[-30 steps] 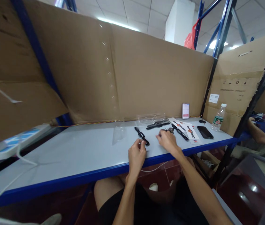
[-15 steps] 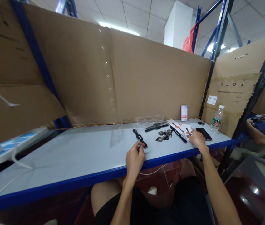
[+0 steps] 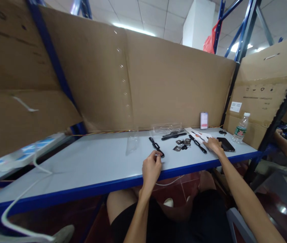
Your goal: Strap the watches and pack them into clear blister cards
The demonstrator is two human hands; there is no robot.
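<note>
My left hand (image 3: 152, 167) is closed at the table's front edge, its fingertips pinching the near end of a long black plastic part (image 3: 156, 145) with a rectangular opening in its middle. The part's far end points away to the left. On the right, my right hand (image 3: 212, 144) rests on the near end of a white printed leaflet (image 3: 195, 132), fingers stretched out and apart. A second long black part (image 3: 198, 144) lies just left of that hand. Small brownish metal plates (image 3: 180, 144) sit in a loose pile between my hands.
Behind the pile are more black strips (image 3: 173, 135) and clear plastic wrapping (image 3: 167, 128). A black phone (image 3: 225, 144), a water bottle (image 3: 241, 130) and a lit phone (image 3: 204, 120) are at the right. Cardboard walls (image 3: 178, 87) enclose the table (image 3: 95, 162); a power strip (image 3: 34, 150) lies left.
The view has shifted, moving everything slightly right. The leaflet lies flatter and less spread, and my right hand's fingers have loosened over it. My left hand keeps its pinch on the black part.
</note>
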